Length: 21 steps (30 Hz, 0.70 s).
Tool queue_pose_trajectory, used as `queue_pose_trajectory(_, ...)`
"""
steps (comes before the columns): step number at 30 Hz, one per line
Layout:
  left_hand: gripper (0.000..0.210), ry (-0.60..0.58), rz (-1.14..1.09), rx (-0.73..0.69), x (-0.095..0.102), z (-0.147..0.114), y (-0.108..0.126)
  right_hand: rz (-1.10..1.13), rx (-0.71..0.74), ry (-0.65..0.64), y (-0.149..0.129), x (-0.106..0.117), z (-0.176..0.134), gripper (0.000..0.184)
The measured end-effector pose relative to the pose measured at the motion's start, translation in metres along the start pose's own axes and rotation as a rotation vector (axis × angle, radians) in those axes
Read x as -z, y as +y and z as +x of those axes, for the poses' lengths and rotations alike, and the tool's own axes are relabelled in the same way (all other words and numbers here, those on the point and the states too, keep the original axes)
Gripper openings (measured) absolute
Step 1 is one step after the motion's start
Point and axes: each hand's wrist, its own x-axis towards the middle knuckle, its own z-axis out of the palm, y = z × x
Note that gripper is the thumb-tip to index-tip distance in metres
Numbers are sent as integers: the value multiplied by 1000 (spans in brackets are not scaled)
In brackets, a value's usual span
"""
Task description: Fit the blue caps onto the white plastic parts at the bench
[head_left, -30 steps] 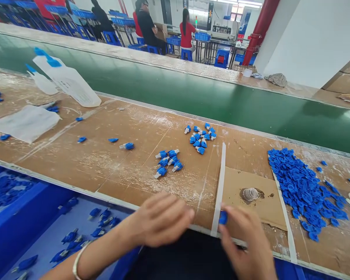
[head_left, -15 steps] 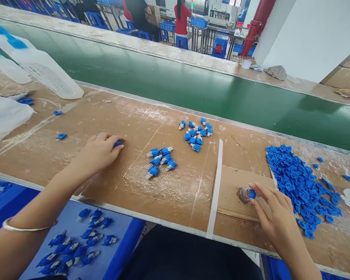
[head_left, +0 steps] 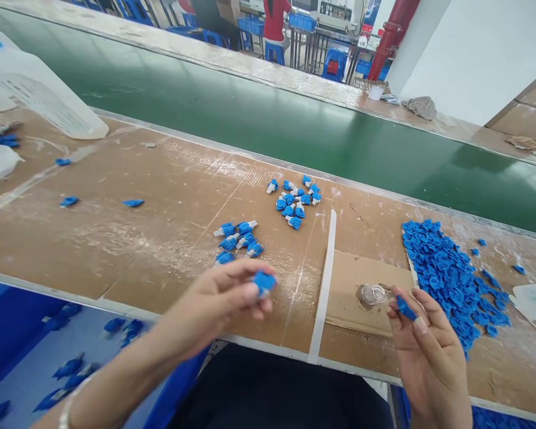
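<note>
Pinched between the thumb and fingers of my left hand (head_left: 226,298) is a small blue piece (head_left: 265,282), held up over the table near a loose group of blue pieces with whitish ends (head_left: 241,238). My right hand (head_left: 431,345) grips another small blue piece (head_left: 405,308) in its fingertips. Just left of those fingertips, a small clear cup (head_left: 372,295) stands on a cardboard sheet (head_left: 346,307) with dark wet spots around it. A heap of flat blue pieces (head_left: 442,268) lies beyond my right hand.
A second group of blue-and-white pieces (head_left: 295,199) lies toward the green belt (head_left: 250,131). A white strip (head_left: 324,292) crosses the tabletop. Translucent bottles (head_left: 58,95) lie at the far left. Below the edge, a blue bin (head_left: 13,322) holds more pieces.
My left hand has moved right and nearer me with a blue piece, uncovering another on the table. My right hand has drawn back from the clear cup, its blue piece now off the cup.
</note>
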Motion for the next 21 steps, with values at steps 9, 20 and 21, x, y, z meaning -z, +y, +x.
queue_pose_trajectory(9,34,-265,-400,71,-101,16,-41,208,-119,-56,-7,0,-18,25)
queue_pose_trajectory(20,31,-327,-503,-19,-109,15,-57,-14,215,-94,4,-20,-35,29)
queue_pose_trajectory(21,31,-333,-504,-25,-108,14,-58,-33,236,-91,6,-20,-36,30)
